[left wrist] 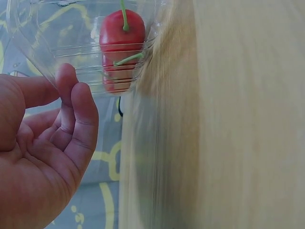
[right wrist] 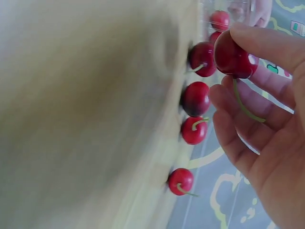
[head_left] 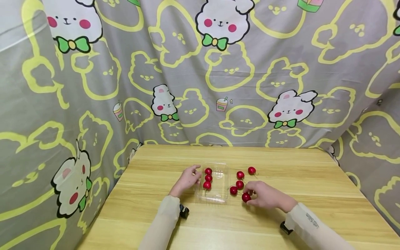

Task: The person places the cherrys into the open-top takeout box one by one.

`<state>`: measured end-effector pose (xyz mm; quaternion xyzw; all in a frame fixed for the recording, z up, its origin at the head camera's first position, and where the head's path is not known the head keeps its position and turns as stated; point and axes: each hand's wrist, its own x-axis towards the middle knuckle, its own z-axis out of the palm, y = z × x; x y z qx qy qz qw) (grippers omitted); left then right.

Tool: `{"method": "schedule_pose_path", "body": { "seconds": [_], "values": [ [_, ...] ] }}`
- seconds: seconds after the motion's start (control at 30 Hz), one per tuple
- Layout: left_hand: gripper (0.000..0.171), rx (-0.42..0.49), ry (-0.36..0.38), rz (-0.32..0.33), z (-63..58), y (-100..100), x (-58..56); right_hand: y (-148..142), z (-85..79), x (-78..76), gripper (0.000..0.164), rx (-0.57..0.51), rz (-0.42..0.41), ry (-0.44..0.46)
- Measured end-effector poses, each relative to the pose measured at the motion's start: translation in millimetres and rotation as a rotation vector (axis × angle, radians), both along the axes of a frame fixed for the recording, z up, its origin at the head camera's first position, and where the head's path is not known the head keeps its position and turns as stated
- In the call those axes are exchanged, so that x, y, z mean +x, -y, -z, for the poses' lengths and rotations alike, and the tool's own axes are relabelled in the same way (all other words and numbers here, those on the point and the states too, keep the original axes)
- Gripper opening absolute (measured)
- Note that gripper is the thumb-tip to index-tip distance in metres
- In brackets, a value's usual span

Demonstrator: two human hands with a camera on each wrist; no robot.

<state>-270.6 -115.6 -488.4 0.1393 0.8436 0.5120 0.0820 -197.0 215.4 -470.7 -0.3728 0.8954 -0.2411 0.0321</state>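
In the head view my right hand [head_left: 265, 195] pinches a dark red cherry [head_left: 246, 197] between thumb and fingers. The right wrist view shows that same cherry [right wrist: 233, 57] close up, its green stem hanging toward the palm. A clear plastic box [head_left: 221, 199] rests on the table with three cherries lined up along its left side; the nearest of them is a red cherry [head_left: 207, 185]. At the left edge of this box, my left hand [head_left: 188, 178] pinches the rim with thumb and forefinger. Its fingers [left wrist: 83, 114] are curled in the left wrist view.
Several loose cherries lie right of the box, among them one cherry [head_left: 240, 175] and, farthest right, another cherry [head_left: 251, 170]. The wooden table [head_left: 150, 166] ends at a patterned curtain [head_left: 193, 76] at the back and sides.
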Motion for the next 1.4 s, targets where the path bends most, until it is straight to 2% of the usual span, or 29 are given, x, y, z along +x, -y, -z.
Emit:
{"method": "schedule_pose_path", "body": {
  "seconds": [0.23, 0.47, 0.6, 0.8, 0.97, 1.2, 1.4],
  "values": [
    [0.046, -0.001, -0.003, 0.0, 0.3, 0.1, 0.0, 7.4, -8.8, -3.7, 0.024, -0.051, 0.002, 0.019],
    [0.045, -0.004, -0.005, -0.003, -0.6, 0.4, -0.4, 13.6, -13.6, -8.1, 0.029, -0.079, -0.089, -0.083],
    [0.046, -0.001, -0.004, -0.001, -1.0, 0.7, -0.3, 17.4, -18.1, -9.5, 0.029, -0.083, -0.109, -0.109],
    [0.046, 0.01, 0.004, 0.001, -0.9, 0.9, -0.5, 23.1, -24.4, -12.4, 0.029, -0.061, -0.077, -0.126],
    [0.046, 0.01, -0.007, 0.009, -0.9, 0.7, -0.2, 27.8, -27.8, -14.5, 0.031, -0.058, -0.051, -0.094],
    [0.045, 0.004, -0.016, 0.007, -1.8, 0.0, 1.9, 32.5, -29.5, -17.1, 0.032, -0.094, -0.082, -0.125],
    [0.044, 0.014, -0.02, 0.004, -1.6, -1.2, 0.7, 37.9, -30.3, -17.4, 0.033, -0.087, -0.069, -0.118]
  ]
}}
